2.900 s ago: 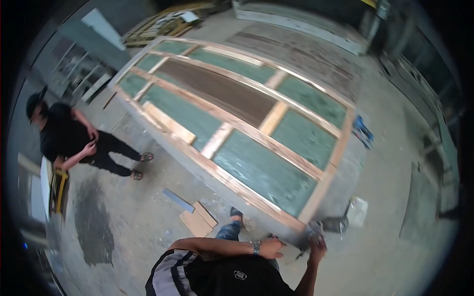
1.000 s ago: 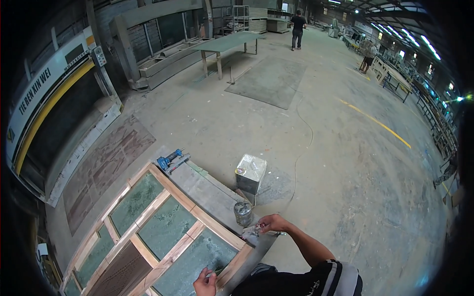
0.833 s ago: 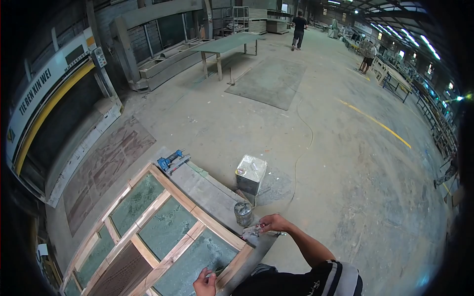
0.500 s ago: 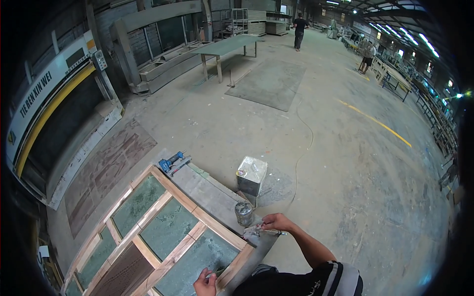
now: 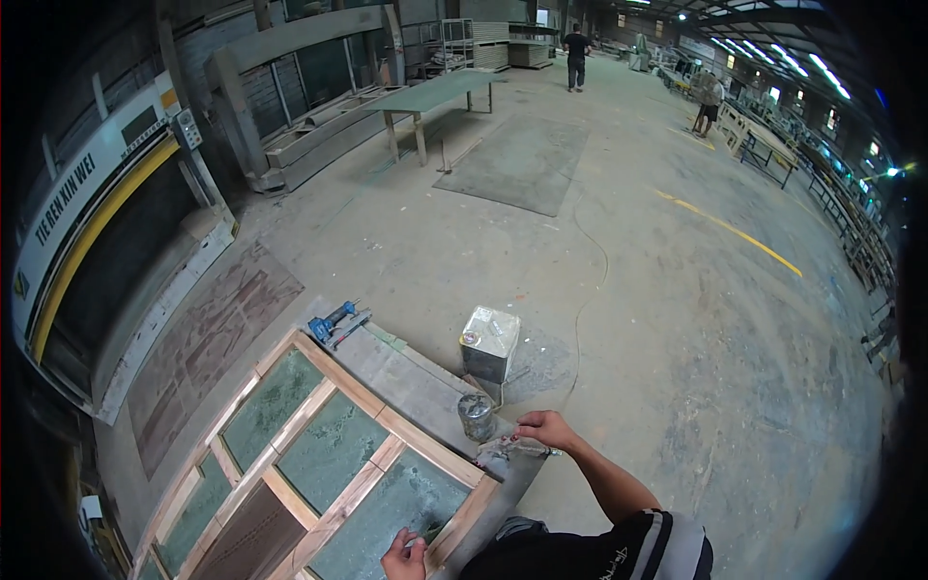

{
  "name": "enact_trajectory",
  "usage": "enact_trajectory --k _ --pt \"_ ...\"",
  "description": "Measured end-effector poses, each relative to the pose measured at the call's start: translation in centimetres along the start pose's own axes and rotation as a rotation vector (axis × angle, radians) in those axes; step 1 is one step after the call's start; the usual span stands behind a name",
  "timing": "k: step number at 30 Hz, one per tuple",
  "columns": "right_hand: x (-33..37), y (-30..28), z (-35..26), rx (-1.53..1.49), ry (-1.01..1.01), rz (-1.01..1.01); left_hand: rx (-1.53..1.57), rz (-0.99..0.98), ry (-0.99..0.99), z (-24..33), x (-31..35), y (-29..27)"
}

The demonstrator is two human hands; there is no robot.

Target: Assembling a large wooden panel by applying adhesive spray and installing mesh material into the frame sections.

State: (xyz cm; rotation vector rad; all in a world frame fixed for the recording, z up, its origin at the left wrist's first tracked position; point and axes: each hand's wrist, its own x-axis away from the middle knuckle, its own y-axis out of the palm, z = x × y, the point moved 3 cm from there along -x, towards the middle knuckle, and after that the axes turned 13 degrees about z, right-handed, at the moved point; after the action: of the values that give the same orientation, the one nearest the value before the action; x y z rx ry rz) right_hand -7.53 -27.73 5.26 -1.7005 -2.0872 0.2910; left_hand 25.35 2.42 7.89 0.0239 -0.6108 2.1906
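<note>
Left hand (image 5: 404,559), in the head view, is above the near end of the wooden frame (image 5: 360,389), its thumb and fingers bunched; I cannot tell whether they hold anything. Right hand (image 5: 543,427) is just outside the frame's near right corner, fingers curled down; what lies within its grasp is too small to make out. A smeared metal can (image 5: 476,416) stands beside the frame, near that hand. Farther off from the frame is a square container (image 5: 491,333); a blue tool (image 5: 333,322) lies just past the frame's far corner.
</note>
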Motion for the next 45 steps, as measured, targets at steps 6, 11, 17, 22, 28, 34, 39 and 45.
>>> enact_trajectory --k 6,11,17,22,28,34,39,45 --pt "-1.3 2.0 1.4 -0.041 -0.037 0.183 0.036 0.061 -0.054 -1.5 0.0 -1.3" --pt "0.1 -1.8 2.3 -0.077 -0.003 0.372 0.022 -0.051 -0.072 -0.2 -1.2 1.2" --pt "-1.5 0.6 4.7 -0.125 -0.082 0.459 0.172 -0.098 -0.196 3.2 0.3 -0.4" --pt "-0.7 -0.9 4.1 -0.128 -0.081 0.507 0.430 -0.384 -0.092 12.3 4.2 -2.5" --pt "-2.2 0.8 3.0 -0.027 -0.094 0.497 0.772 -0.718 0.354 18.6 6.8 -5.4" --pt "-1.6 -3.4 1.2 -0.153 -0.132 0.551 0.721 -1.027 0.490 18.8 4.9 -4.7" --pt "-2.9 -0.7 -3.4 -0.096 -0.360 0.574 0.725 -0.804 0.402 15.6 6.4 -6.7" --pt "-3.0 3.6 -12.2 -0.170 -0.472 0.503 0.678 -0.464 0.145 10.6 8.5 -9.7"
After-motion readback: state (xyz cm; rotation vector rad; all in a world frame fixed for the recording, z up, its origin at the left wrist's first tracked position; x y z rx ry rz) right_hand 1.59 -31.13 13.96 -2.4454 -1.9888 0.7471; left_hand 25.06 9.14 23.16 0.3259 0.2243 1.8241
